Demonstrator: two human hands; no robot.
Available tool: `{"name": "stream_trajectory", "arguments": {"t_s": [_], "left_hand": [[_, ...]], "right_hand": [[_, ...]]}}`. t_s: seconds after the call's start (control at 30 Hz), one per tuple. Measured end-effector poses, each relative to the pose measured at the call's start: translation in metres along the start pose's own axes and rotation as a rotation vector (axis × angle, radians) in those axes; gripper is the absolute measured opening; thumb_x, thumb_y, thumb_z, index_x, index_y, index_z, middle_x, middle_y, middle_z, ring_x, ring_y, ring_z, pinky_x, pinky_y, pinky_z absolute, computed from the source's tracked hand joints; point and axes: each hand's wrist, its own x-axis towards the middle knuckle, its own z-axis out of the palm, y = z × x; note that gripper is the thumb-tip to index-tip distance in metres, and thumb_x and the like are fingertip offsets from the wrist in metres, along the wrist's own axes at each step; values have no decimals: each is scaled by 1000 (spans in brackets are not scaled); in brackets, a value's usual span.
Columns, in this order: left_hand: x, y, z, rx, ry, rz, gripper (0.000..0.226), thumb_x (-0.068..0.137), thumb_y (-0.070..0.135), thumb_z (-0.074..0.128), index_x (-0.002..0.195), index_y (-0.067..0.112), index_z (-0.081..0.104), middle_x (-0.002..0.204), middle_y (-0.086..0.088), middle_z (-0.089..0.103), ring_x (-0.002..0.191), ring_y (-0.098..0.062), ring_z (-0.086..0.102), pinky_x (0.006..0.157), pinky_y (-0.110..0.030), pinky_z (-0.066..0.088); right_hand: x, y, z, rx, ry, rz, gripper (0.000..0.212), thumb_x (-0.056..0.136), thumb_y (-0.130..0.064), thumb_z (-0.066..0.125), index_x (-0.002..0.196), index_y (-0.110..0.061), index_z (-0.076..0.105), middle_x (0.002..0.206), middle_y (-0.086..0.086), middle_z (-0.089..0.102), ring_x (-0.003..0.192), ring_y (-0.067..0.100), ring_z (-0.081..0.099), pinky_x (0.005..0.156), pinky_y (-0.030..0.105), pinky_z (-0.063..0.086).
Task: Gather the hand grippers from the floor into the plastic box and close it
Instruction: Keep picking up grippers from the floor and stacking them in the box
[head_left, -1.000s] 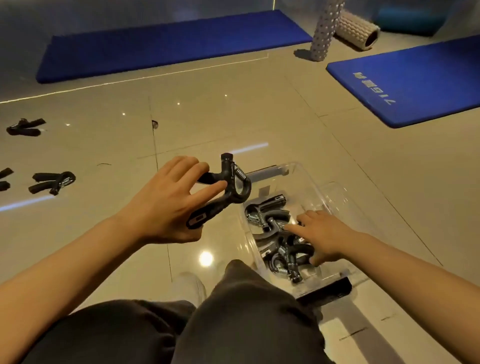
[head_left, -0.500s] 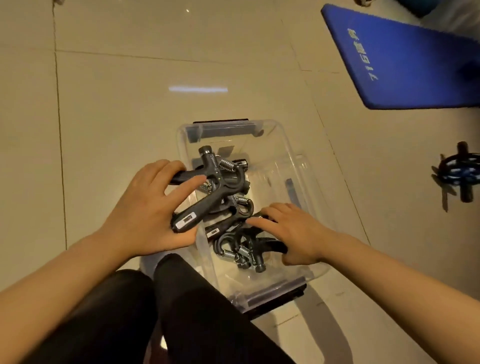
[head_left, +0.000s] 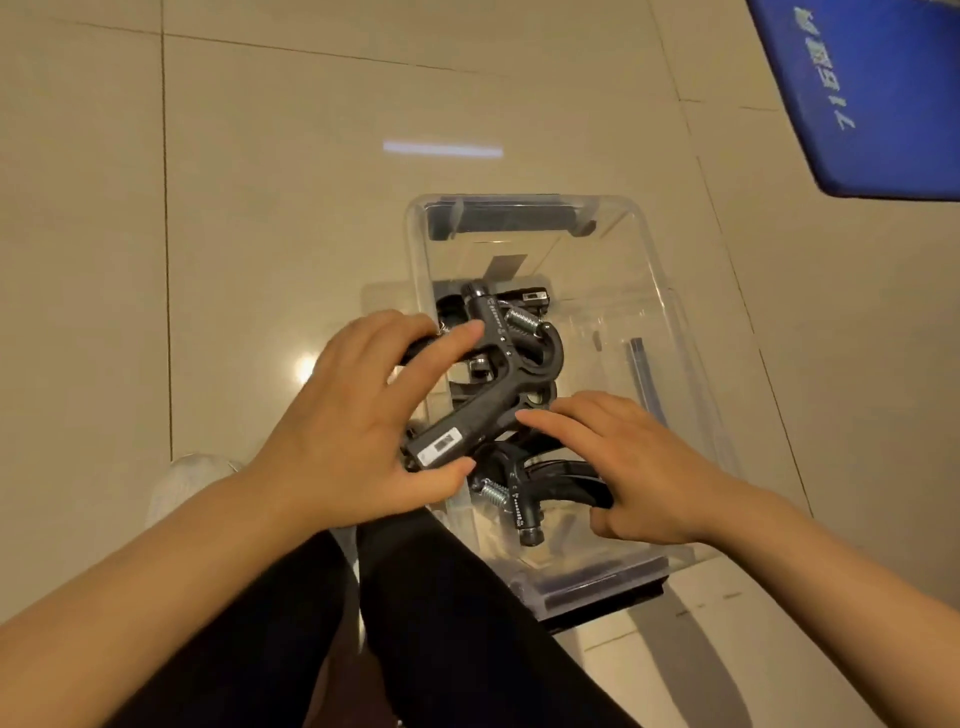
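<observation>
Holding barcode-labelled hand gripper (head_left: 485, 395), left hand (head_left: 358, 421), over box (head_left: 670, 322).

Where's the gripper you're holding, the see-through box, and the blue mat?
gripper (head_left: 496, 400): head view, on its black handle above the label.
box (head_left: 519, 200): head view, on its far clear rim.
mat (head_left: 872, 98): head view, on its blue top near the writing.
</observation>
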Motion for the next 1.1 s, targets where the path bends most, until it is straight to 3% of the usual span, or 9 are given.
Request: {"name": "stream_trajectory", "arguments": {"t_s": [0.1,0.3,0.5,0.63,0.73,0.87,1.1], "left_hand": [[0,12,8,29,-5,13,82,67,50,66,138,15,44,120,-14,50,109,-29,47,97,-40,33],[-10,18,18,9,81,-48,80,69,51,63,138,17,39,123,-15,47,112,-31,46,97,-41,38],[-9,22,16,-23,109,-92,82,69,51,64,138,17,37,121,-13,48,112,-29,46,92,-36,41],[-11,19,11,-76,128,-137,82,67,52,63,137,18,37,120,-11,49,112,-24,45,97,-24,30],[-13,14,9,-80,153,-200,84,65,53,64,136,18,37,120,-12,49,111,-24,45,100,-17,25],[-17,13,13,-90,146,-263,85,64,54,60,139,21,34,123,-12,45,111,-24,43,94,-28,31],[-18,11,14,-102,141,-279,86,63,53,59,139,21,33,123,-10,45,111,-20,41,88,-29,35]], "right_hand": [[-8,5,6,18,46,37,104,59,-32,71,146,-35,13,137,-4,39,126,15,33,109,33,26],[-19,12,33,-3,106,152,100,60,-33,67,146,-35,15,137,-4,38,126,19,34,109,35,30],[-26,18,28,77,139,129,105,62,-27,68,146,-38,6,137,-8,35,126,14,30,108,26,18],[-20,17,20,41,184,79,108,61,-27,70,148,-34,6,134,-8,37,123,10,29,109,28,16],[-7,14,21,83,120,60,106,64,-26,70,148,-36,6,138,-10,33,127,8,25,115,31,13],[14,15,34,-2,-7,26,103,69,-22,70,149,-33,6,144,-8,29,135,12,23,119,41,4],[17,13,28,-61,-10,-12,98,71,-20,69,150,-29,10,146,-5,30,136,15,23,118,38,1]]}}
